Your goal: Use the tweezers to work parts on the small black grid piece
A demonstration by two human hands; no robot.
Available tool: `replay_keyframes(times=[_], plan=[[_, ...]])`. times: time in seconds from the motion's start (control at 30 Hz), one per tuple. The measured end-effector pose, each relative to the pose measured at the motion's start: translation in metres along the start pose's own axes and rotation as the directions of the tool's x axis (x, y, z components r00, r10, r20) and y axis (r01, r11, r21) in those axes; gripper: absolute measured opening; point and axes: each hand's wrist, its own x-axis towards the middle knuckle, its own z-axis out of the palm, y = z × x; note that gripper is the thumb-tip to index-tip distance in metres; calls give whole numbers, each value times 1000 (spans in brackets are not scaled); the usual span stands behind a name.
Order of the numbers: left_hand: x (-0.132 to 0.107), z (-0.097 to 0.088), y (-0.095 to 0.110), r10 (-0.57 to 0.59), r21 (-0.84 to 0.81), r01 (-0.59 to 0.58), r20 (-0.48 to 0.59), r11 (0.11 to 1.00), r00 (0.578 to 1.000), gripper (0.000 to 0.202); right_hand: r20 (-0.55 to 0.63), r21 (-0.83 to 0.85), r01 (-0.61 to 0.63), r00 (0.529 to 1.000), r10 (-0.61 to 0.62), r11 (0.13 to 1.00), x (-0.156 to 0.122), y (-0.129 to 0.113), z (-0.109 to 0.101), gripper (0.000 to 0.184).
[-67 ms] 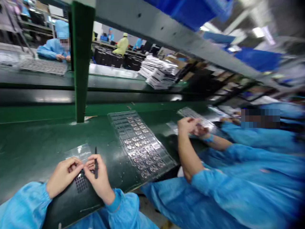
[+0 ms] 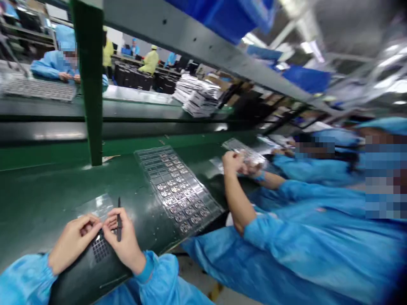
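My left hand (image 2: 71,240) and my right hand (image 2: 122,239) meet at the near edge of the green bench (image 2: 44,195). Their fingertips pinch a small part too tiny to make out, over a small dark grid of cells (image 2: 100,250). The right hand also grips black tweezers (image 2: 118,220), tip pointing away from me. A clear film sheet (image 2: 95,205) lies just beyond the hands. To the right rests a long clear tray (image 2: 176,188) with several small parts in its pockets.
A co-worker in a blue gown (image 2: 286,245) sits close on my right, hands (image 2: 237,163) at another clear tray (image 2: 243,150). More people sit beyond. A green post (image 2: 90,84) stands ahead. Stacked white trays (image 2: 197,97) and another worker (image 2: 60,63) are across the line.
The view has swung slightly right and everything has slid left in frame. My hands keep the same pinch, and the co-worker's hands stay at their tray.
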Motion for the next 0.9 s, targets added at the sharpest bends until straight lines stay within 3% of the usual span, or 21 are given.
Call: replay_keyframes(times=[0.27, 0.37, 0.5, 0.7, 0.9], plan=[[6, -7, -3, 2, -59, -2, 7, 998, 1000, 42, 2, 11, -39, 999, 39, 999, 5, -3, 0, 29], [5, -13, 2, -57, -104, 56, -7, 993, 998, 44, -95, 143, -41, 994, 55, 989, 8, 2, -2, 34], [4, -18, 5, -108, -135, 112, 32, 985, 994, 46, -204, 322, -124, 959, 197, 939, 8, 8, -12, 57], [3, -17, 0, -73, -74, 82, 123, 994, 990, 44, -106, 383, -270, 937, 333, 883, -3, 5, -26, 56], [7, -18, -12, -51, -23, 54, 139, 998, 989, 46, -100, 343, -263, 944, 314, 902, -6, 10, -21, 54]])
